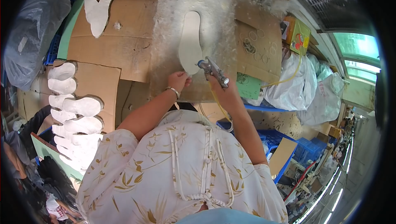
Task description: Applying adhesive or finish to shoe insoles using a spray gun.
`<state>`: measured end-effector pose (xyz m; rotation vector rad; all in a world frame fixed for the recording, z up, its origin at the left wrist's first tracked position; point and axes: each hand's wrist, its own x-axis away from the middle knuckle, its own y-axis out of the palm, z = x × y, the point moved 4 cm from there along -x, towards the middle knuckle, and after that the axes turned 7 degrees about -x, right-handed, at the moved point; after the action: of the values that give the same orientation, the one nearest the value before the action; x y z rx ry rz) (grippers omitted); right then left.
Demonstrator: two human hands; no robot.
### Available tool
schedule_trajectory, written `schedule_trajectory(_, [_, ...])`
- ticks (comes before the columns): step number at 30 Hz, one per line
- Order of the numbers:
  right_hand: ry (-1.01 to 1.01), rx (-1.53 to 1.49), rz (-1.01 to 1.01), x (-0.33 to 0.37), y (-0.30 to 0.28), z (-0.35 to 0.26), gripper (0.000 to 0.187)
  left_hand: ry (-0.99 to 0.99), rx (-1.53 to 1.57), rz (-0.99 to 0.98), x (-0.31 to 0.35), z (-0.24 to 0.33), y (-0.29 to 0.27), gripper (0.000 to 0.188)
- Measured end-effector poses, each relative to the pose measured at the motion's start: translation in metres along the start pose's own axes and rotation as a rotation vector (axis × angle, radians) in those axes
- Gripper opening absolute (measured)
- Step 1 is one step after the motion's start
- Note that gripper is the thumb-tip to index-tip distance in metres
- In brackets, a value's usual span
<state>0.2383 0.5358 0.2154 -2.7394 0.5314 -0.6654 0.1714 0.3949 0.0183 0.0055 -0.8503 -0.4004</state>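
A pale, cream-coloured shoe insole (191, 38) lies lengthwise on a board (165, 59) crusted with whitish residue. My left hand (178, 81) is closed at the insole's near end, its fingertips pinching the edge there. My right hand (224, 92) grips a metal spray gun (214, 71) by its handle. The gun's nozzle, with a blue part, points left over the near right side of the insole. A yellow hose (217, 100) hangs down from the gun below my right hand.
Several white insole pieces (82, 106) lie overlapping on cardboard at the left. A V-shaped white piece (99, 11) rests at the far left. Rubber bands (253, 44) lie on cardboard (264, 26) to the right, near white plastic bags (291, 79). Blue crates (309, 149) stand lower right.
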Motion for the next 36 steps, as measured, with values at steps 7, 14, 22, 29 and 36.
schedule_trajectory(7, [0.021,0.09,0.0,0.01,-0.002,0.001,0.028,-0.018,0.0,0.003,-0.001,0.0,0.001,0.019])
schedule_trajectory(14, [0.0,0.014,0.027,0.018,-0.001,-0.003,0.027,-0.028,0.001,0.007,0.0,0.001,0.0,0.018])
schedule_trajectory(22, [0.007,0.086,-0.024,0.024,-0.003,0.01,0.026,-0.034,0.028,-0.008,0.0,0.0,0.001,0.02])
schedule_trajectory(29, [0.03,0.058,0.022,0.037,-0.004,0.0,0.026,-0.039,0.01,0.007,0.001,0.001,-0.002,0.02])
schedule_trajectory(36, [0.037,0.114,-0.003,0.043,-0.007,0.007,0.028,-0.016,0.012,0.005,0.001,0.001,-0.002,0.021])
